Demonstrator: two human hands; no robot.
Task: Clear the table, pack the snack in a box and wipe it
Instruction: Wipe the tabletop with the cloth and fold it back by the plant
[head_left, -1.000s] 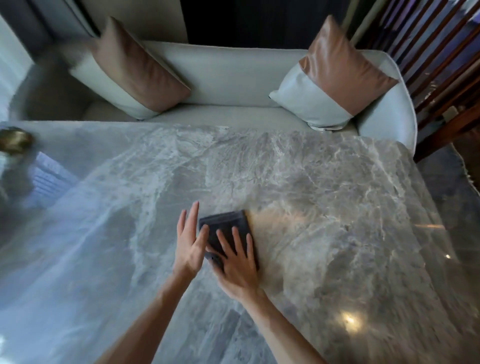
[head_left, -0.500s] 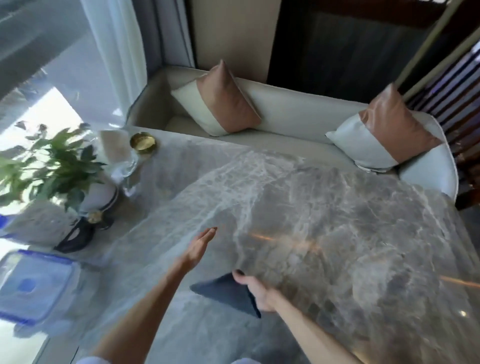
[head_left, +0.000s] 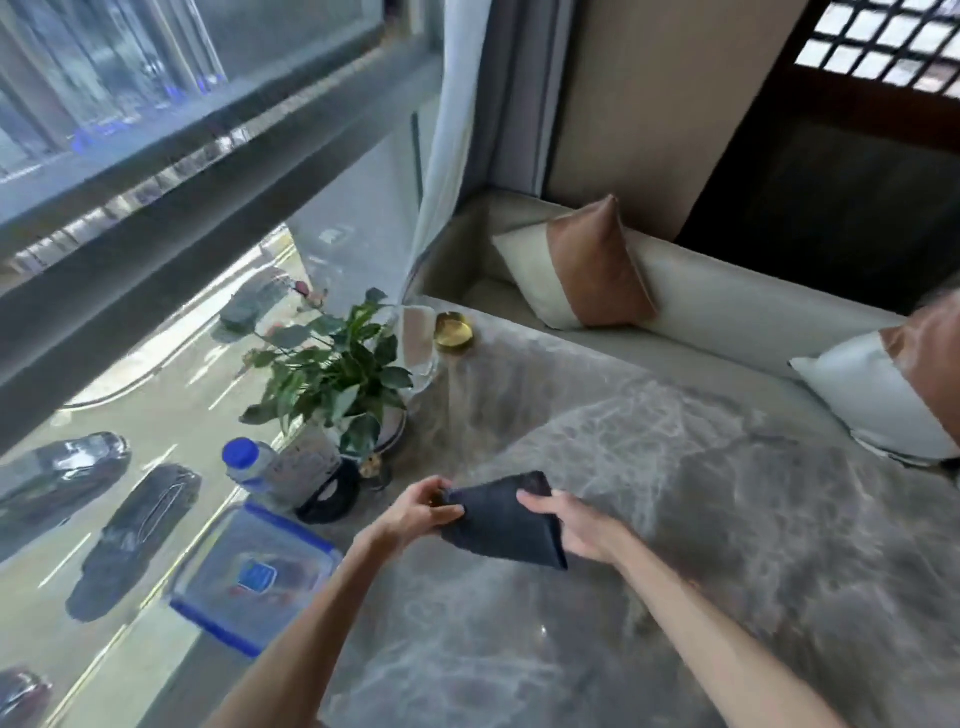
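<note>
A folded dark blue cloth (head_left: 501, 519) is held just above the grey marble table (head_left: 701, 545), near its left side. My left hand (head_left: 423, 512) pinches the cloth's left end. My right hand (head_left: 576, 525) grips its right edge. A clear plastic box with a blue-rimmed lid (head_left: 254, 577) sits shut at the table's left edge, with something reddish showing faintly through the lid.
Along the window side stand a potted green plant (head_left: 332, 374), a bottle with a blue cap (head_left: 244, 462), a black ring-shaped object (head_left: 330, 493), a clear glass (head_left: 418, 343) and a gold dish (head_left: 453, 330). A pale bench with two cushions (head_left: 587, 267) runs behind the table.
The cloth has come up off the table, where it was pressed flat, and now both hands hold it. The view has swung left toward the window and the box.
</note>
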